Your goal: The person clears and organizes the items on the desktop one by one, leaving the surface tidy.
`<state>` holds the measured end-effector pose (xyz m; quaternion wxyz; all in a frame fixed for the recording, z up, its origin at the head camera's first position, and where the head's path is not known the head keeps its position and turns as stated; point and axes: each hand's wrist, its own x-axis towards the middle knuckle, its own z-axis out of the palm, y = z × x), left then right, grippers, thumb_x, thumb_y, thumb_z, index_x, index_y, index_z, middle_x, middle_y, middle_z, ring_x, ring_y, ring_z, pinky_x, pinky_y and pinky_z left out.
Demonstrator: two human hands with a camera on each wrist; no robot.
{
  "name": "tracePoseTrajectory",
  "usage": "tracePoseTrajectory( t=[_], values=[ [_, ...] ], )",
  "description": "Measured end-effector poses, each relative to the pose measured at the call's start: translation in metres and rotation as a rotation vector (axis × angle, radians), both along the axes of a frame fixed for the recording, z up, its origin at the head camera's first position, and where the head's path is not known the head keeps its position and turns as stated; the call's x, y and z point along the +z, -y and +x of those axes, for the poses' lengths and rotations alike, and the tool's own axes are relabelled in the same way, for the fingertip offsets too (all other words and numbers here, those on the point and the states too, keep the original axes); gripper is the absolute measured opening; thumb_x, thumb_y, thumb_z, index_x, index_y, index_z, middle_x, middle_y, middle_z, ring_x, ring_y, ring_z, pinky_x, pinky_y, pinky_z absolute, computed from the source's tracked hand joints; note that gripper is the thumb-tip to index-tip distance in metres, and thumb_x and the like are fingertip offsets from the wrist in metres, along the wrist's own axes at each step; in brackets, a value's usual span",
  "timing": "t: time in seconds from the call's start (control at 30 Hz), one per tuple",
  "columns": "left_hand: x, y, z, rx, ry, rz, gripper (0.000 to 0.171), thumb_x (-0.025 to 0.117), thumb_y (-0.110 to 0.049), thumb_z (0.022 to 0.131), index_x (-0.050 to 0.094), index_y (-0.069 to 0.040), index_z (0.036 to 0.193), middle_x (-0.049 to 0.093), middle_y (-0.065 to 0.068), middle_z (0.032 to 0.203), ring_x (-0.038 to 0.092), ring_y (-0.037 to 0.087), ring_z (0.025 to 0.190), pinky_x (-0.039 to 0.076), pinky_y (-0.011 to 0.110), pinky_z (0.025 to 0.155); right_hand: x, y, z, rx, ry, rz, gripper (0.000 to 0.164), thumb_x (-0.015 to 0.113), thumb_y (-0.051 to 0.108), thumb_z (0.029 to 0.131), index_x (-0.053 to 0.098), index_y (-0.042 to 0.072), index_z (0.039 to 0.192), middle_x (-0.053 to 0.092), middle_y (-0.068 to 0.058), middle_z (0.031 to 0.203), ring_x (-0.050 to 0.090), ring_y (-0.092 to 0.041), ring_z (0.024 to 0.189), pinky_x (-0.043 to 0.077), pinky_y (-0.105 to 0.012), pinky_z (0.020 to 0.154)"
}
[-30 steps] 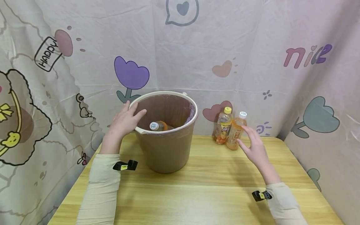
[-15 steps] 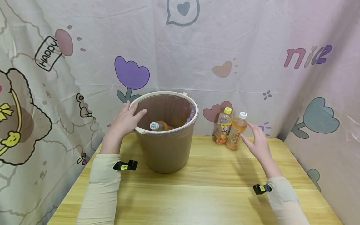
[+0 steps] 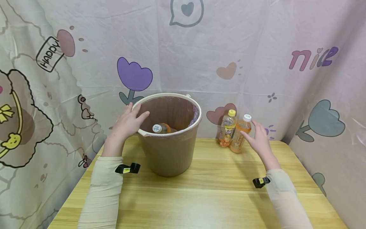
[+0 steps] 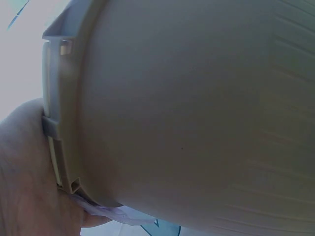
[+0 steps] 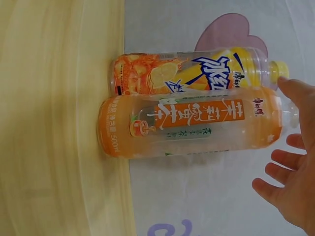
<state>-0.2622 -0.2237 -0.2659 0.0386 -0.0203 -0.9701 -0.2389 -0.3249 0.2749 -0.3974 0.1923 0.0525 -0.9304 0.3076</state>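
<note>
A brown bin (image 3: pixel 171 156) with a cream rim stands left of the table's middle. My left hand (image 3: pixel 127 124) rests on its left rim, fingers extended. In the left wrist view, that hand (image 4: pixel 29 162) lies along the rim beside the bin's wall (image 4: pixel 182 98). Two plastic bottles stand side by side at the back right: a yellow-capped tea bottle (image 3: pixel 226 130) and an orange-labelled tea bottle (image 3: pixel 236 143) with a white cap. My right hand (image 3: pixel 258 138) is spread at the white-capped one's upper part. In the right wrist view, its thumb (image 5: pixel 295 88) overlaps the yellow cap's edge.
Inside the bin, which has a thin clear liner, lies another bottle with a white cap (image 3: pixel 156 128). The wooden table (image 3: pixel 183 203) meets a printed curtain (image 3: pixel 183 63) behind the bottles. Black wrist cameras sit on both sleeves.
My right hand drew slightly right, then came back left and up toward the white-capped bottle's top, its thumb now overlapping that bottle. My left hand and the bin stayed put.
</note>
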Motion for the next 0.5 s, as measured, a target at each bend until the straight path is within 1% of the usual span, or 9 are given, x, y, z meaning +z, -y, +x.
tracePoseTrajectory(
  t=[0.1,0.23,0.37,0.5],
  values=[
    [0.000,0.000,0.001,0.000,0.000,-0.001,0.082,0.023,-0.067,0.097,0.012,-0.014,0.158,-0.008,0.021,0.163,-0.001,0.047,0.149,0.002,0.068,0.117,0.000,0.002,-0.007,0.011,0.023,-0.019,0.091,0.063,0.050,0.091,0.021,-0.001,0.153,0.026,-0.034,0.152,0.027,-0.054,0.139,0.023,-0.070,0.110],
    [0.001,0.000,0.001,0.002,0.000,0.000,0.082,0.023,-0.068,0.097,0.011,-0.015,0.158,-0.008,0.020,0.163,-0.001,0.046,0.150,0.002,0.067,0.118,0.001,0.004,-0.014,0.021,0.047,-0.039,0.096,0.063,0.052,0.090,0.018,-0.005,0.152,0.024,-0.036,0.152,0.027,-0.054,0.139,0.023,-0.069,0.111],
    [0.001,0.000,0.001,0.003,0.002,0.001,0.082,0.023,-0.068,0.097,0.012,-0.015,0.158,-0.008,0.020,0.163,-0.001,0.047,0.150,0.002,0.067,0.118,0.000,0.005,-0.018,0.012,0.076,-0.047,0.099,0.063,0.054,0.089,0.016,-0.007,0.152,0.025,-0.037,0.151,0.028,-0.054,0.138,0.024,-0.069,0.111],
    [0.001,-0.001,0.001,0.003,0.005,0.003,0.081,0.023,-0.067,0.097,0.012,-0.014,0.158,-0.008,0.021,0.163,-0.001,0.047,0.149,0.002,0.067,0.118,-0.002,0.006,-0.020,0.012,0.088,-0.057,0.099,0.062,0.054,0.090,0.014,-0.005,0.153,0.028,-0.036,0.149,0.031,-0.053,0.135,0.028,-0.069,0.109]
  ],
)
